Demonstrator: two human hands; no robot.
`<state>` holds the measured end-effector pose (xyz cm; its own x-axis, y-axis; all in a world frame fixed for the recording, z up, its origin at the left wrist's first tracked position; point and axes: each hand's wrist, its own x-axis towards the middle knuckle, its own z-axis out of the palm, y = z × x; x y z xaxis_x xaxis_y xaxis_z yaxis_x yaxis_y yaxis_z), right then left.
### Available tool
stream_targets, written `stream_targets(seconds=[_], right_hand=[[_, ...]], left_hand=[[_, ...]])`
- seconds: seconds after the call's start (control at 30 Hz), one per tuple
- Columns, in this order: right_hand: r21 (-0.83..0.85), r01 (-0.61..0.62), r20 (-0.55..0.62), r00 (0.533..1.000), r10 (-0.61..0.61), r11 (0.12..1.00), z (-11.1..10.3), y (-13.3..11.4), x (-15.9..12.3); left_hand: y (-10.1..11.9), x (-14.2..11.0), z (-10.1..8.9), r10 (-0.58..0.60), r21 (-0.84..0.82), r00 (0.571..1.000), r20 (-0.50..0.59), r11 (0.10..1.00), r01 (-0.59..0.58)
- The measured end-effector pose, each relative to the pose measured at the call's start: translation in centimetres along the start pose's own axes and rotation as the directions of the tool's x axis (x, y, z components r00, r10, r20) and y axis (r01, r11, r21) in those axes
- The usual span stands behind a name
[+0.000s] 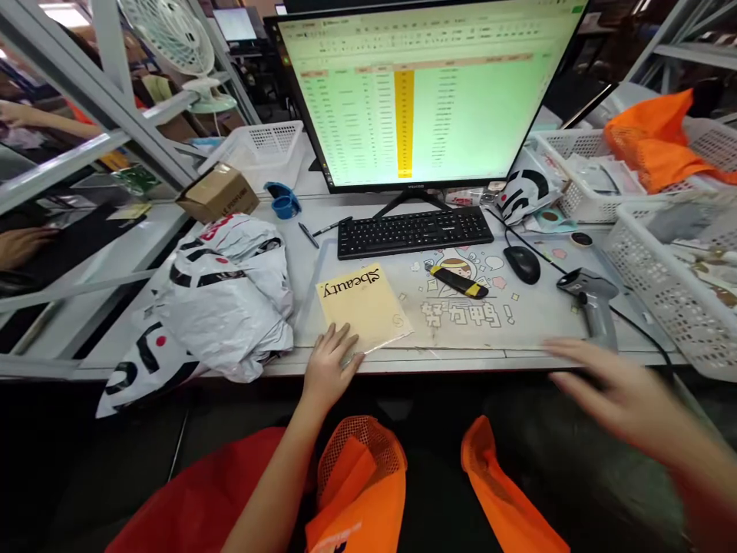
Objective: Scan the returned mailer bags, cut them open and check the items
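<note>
My left hand [329, 364] lies flat with spread fingers on the near edge of a yellow packet [362, 306] printed with dark lettering, which rests on the desk mat [518, 315]. My right hand [610, 392] is blurred by motion, fingers stretched out, holding nothing, near the desk's front edge just below a grey barcode scanner [593, 299]. An orange mesh garment [360, 476] lies on my lap.
A monitor [420, 92] showing a spreadsheet stands behind a black keyboard [414, 230] and mouse [523, 263]. A yellow-black utility knife [459, 281] lies on the mat. White mailer bags [224, 299] pile at left; white baskets [668, 276] at right; a cardboard box [219, 193] behind.
</note>
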<state>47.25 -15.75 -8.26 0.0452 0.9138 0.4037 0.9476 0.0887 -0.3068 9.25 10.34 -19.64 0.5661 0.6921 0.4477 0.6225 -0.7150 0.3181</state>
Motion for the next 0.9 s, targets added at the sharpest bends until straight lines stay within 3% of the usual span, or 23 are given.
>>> stream_targets(seconds=[0.1,0.13,0.2,0.27,0.37,0.43,0.5,0.6,0.67,0.73,0.8,0.9], right_hand=[[0.070,0.254,0.141,0.955,-0.261,0.965,6.8,-4.3,5.6],[0.066,0.303,0.161,0.937,-0.310,0.951,9.3,-5.5,7.7],[-0.031,0.309,0.232,0.927,-0.294,0.951,13.2,-7.0,11.4],[-0.103,0.337,0.304,0.906,-0.293,0.936,15.7,-7.1,14.2],[-0.100,0.452,0.379,0.841,-0.386,0.886,17.0,-5.8,16.2],[-0.078,0.511,0.375,0.811,-0.450,0.856,17.1,-5.0,16.7],[-0.044,0.527,0.312,0.814,-0.490,0.849,16.8,-4.7,17.1],[0.135,0.487,0.079,0.863,-0.500,0.863,14.9,-5.4,18.5],[0.302,0.426,-0.088,0.903,-0.420,0.853,12.5,-6.4,20.2],[0.428,0.353,-0.179,0.936,-0.305,0.832,9.7,-7.5,22.2],[0.539,0.278,-0.229,0.957,-0.179,0.795,7.0,-8.4,24.3],[0.751,0.134,-0.183,0.983,0.009,0.647,4.4,-8.8,26.8]], left_hand=[[-0.2,-1.2,-0.4,0.042,-0.055,0.997,-0.057,0.997,-0.045],[-0.2,-1.9,-0.6,0.042,-0.073,0.996,-0.074,0.996,-0.048],[-0.2,-3.4,-0.9,0.019,-0.096,0.994,-0.103,0.995,-0.029],[-0.1,-5.0,-1.1,-0.012,-0.092,0.994,-0.110,0.996,0.001],[0.2,-6.6,-1.1,-0.043,-0.071,0.997,-0.069,0.997,0.038],[0.4,-6.8,-1.2,-0.069,-0.082,0.995,-0.066,0.995,0.063],[0.7,-6.2,-1.6,-0.082,-0.120,0.990,-0.113,0.990,0.069],[1.1,-3.4,-2.8,-0.070,-0.239,0.980,-0.189,0.971,0.023],[1.4,-0.5,-4.0,-0.119,-0.377,0.966,-0.229,0.926,0.024],[1.9,3.1,-5.3,-0.252,-0.556,0.937,-0.242,0.828,0.079],[2.7,6.8,-6.6,-0.379,-0.735,0.903,-0.202,0.668,0.116],[4.5,11.0,-8.2,-0.441,-0.918,0.891,-0.109,0.389,0.080]])
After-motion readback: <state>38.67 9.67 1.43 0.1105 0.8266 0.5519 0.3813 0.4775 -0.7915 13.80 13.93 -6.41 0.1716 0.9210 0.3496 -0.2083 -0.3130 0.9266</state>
